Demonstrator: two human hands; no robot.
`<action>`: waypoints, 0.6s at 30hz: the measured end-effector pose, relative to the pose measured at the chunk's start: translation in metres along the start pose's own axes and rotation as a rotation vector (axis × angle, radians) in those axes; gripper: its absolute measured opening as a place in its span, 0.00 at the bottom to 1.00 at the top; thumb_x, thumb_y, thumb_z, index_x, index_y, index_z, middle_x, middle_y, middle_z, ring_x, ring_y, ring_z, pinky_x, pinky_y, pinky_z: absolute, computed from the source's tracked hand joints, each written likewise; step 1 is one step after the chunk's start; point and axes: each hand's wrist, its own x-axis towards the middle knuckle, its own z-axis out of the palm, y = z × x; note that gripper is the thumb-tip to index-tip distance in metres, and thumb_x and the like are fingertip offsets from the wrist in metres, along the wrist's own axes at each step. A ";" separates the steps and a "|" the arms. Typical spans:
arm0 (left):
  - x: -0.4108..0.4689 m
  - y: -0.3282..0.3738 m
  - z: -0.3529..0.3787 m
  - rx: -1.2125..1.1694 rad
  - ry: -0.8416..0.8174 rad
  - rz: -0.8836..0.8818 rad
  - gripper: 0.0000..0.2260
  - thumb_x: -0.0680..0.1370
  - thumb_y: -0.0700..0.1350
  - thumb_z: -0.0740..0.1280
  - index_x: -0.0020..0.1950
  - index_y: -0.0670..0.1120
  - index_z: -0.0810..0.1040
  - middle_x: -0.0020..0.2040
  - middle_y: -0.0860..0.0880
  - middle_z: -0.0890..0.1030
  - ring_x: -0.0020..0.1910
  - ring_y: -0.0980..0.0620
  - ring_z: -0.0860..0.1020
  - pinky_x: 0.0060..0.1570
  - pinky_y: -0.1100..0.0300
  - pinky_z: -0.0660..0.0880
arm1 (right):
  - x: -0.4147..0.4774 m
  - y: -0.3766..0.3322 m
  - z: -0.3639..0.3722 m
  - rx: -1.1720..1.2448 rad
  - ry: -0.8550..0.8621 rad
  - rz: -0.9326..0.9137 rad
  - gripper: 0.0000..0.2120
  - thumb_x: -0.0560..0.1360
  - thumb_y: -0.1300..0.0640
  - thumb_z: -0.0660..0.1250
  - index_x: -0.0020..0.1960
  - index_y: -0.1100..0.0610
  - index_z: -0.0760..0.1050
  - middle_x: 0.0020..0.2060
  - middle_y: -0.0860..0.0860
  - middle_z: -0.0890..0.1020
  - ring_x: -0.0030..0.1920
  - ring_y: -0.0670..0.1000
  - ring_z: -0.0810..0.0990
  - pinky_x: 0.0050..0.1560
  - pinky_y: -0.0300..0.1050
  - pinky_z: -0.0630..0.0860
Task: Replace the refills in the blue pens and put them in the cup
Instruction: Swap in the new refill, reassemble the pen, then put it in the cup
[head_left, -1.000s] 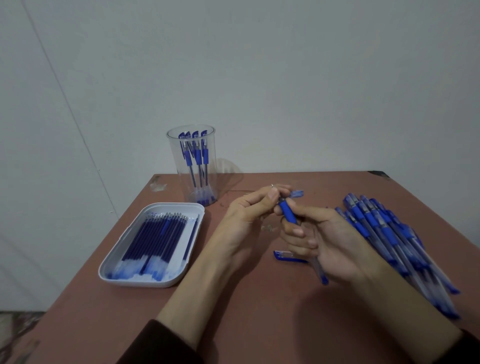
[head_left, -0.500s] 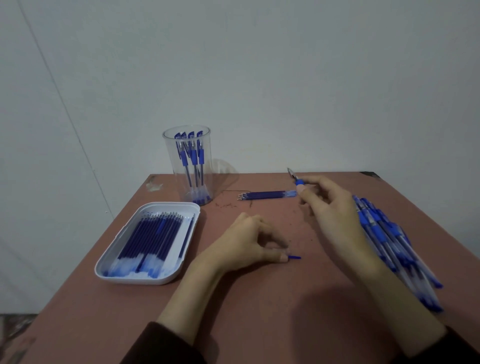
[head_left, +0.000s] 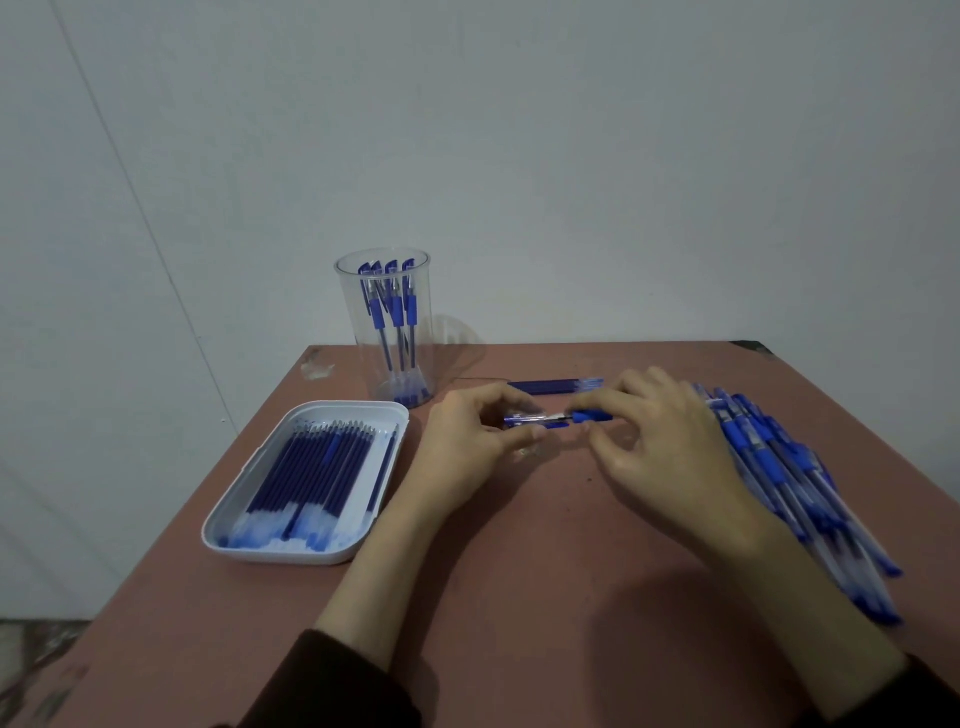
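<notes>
Two bare hands meet over the middle of the reddish-brown table (head_left: 519, 597), both on one blue pen (head_left: 524, 420) held level and low over the top. The left hand (head_left: 467, 447) pinches the clear barrel end between thumb and curled fingers. The right hand (head_left: 670, 457) pinches the blue grip section (head_left: 592, 415) with thumb and forefinger, the other fingers loosely bent. A short metal bit shows between the two parts. A tall clear plastic cup (head_left: 384, 332) stands at the far left of the table with several capped blue pens (head_left: 396, 312) upright inside. A white plastic tray (head_left: 291, 558) at near left holds a row of dark blue refills (head_left: 317, 467). A few loose refills (head_left: 556, 386) lie just behind the hands. A pile of blue pens (head_left: 779, 467) lies along the right edge, beside the right hand.
</notes>
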 end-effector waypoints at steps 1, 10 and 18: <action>0.000 -0.001 0.001 0.014 -0.014 0.010 0.07 0.70 0.39 0.75 0.43 0.50 0.82 0.34 0.53 0.82 0.33 0.55 0.79 0.38 0.67 0.74 | -0.001 -0.001 0.001 0.001 -0.025 -0.011 0.14 0.72 0.49 0.59 0.50 0.47 0.81 0.37 0.41 0.71 0.41 0.42 0.63 0.43 0.42 0.61; -0.003 0.005 0.000 0.005 -0.005 0.032 0.06 0.68 0.41 0.76 0.41 0.50 0.84 0.32 0.48 0.81 0.30 0.59 0.74 0.34 0.65 0.71 | -0.002 -0.007 -0.003 0.311 -0.070 0.097 0.05 0.74 0.59 0.69 0.46 0.51 0.79 0.40 0.41 0.75 0.45 0.41 0.74 0.46 0.26 0.65; -0.003 0.005 0.000 0.019 -0.030 0.043 0.06 0.67 0.43 0.77 0.40 0.52 0.84 0.30 0.56 0.80 0.32 0.59 0.76 0.35 0.66 0.73 | -0.002 -0.005 -0.004 0.366 -0.090 0.111 0.06 0.73 0.60 0.70 0.42 0.49 0.80 0.38 0.43 0.76 0.42 0.43 0.74 0.43 0.29 0.65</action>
